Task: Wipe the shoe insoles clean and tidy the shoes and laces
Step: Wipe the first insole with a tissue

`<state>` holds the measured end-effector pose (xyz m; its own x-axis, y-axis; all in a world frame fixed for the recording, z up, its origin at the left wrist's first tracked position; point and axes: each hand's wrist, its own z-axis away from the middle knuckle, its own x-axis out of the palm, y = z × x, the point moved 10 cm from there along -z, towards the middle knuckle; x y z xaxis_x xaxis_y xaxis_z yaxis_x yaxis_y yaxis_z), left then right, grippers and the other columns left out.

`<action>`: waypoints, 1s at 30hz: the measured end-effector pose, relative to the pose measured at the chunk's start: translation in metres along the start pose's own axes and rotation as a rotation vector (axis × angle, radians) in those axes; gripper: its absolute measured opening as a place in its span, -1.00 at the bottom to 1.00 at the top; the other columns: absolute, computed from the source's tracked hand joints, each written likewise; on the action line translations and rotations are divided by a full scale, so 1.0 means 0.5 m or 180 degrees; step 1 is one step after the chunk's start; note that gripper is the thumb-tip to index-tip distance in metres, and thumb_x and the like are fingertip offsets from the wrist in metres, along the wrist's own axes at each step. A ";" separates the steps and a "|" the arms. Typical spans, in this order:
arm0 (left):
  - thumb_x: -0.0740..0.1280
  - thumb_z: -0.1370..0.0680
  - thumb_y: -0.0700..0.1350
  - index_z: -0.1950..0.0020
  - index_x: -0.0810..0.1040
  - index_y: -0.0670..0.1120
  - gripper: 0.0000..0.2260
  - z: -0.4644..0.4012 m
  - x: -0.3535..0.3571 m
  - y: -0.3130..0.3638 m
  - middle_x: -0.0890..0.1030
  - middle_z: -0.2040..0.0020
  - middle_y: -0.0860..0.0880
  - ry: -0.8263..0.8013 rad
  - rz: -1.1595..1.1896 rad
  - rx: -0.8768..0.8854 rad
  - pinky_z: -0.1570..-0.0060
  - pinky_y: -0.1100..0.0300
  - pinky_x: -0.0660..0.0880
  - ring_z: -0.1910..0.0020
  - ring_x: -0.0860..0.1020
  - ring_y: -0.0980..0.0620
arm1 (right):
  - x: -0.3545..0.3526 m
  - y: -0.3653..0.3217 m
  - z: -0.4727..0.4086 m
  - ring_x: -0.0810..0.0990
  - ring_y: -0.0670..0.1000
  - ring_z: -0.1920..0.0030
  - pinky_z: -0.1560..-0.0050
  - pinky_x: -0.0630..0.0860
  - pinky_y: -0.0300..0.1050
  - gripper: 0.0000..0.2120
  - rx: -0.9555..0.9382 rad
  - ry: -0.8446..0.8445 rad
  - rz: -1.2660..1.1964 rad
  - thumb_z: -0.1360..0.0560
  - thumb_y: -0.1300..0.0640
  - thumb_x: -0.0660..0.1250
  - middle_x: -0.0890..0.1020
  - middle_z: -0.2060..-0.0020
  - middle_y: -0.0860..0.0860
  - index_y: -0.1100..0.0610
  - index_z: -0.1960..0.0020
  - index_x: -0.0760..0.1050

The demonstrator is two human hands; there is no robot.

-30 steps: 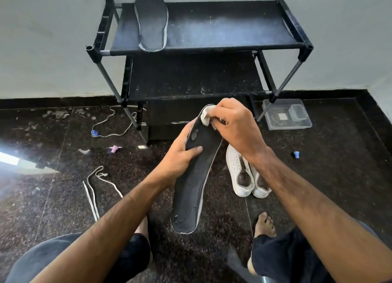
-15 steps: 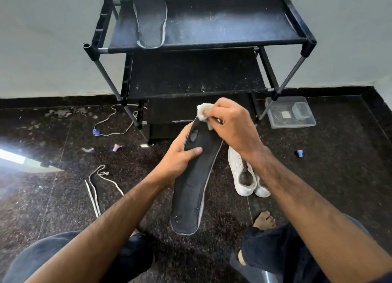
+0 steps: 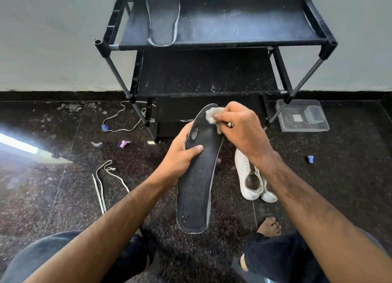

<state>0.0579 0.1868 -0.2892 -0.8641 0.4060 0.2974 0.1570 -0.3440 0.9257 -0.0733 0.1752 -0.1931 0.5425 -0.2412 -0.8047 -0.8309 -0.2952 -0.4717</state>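
The person is holding a dark insole up in front of the shoe rack, its toe end pointing away and its heel end hanging toward the knees. The left hand is gripping the insole at its middle from the left side, the thumb lying across the top face and the fingers wrapping underneath, with one fingertip showing past the right edge. The right hand is pinching a crumpled white cloth in its curled fingers and pressing it against the toe end of the insole. A pale worn patch is showing on the insole just below the cloth. A second insole is lying on the left part of the rack's top shelf. Two white shoes are sitting side by side on the dark speckled floor, partly hidden behind the right forearm. White laces are lying loose on the floor to the left, well apart from the shoes. Another cord with a blue end is trailing near the rack's left leg, and a clear plastic box is resting beside the right leg.
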 end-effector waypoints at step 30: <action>0.29 -0.46 -0.36 -0.38 0.45 -0.07 -0.50 0.002 -0.061 -0.017 0.62 -0.24 -0.11 0.0322 -0.0108 0.0008 -0.15 0.02 0.57 -0.19 0.60 -0.07 | 0.067 -0.019 0.031 0.57 0.06 0.20 0.18 0.60 0.07 -0.94 -0.0188 -0.0241 0.0025 -0.54 0.25 0.47 0.56 0.20 0.05 0.24 0.05 0.71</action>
<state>0.0832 0.1781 -0.3057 -0.9129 0.3297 0.2408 0.1278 -0.3294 0.9355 -0.0492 0.1840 -0.2214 0.5233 -0.1738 -0.8342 -0.8251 -0.3481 -0.4451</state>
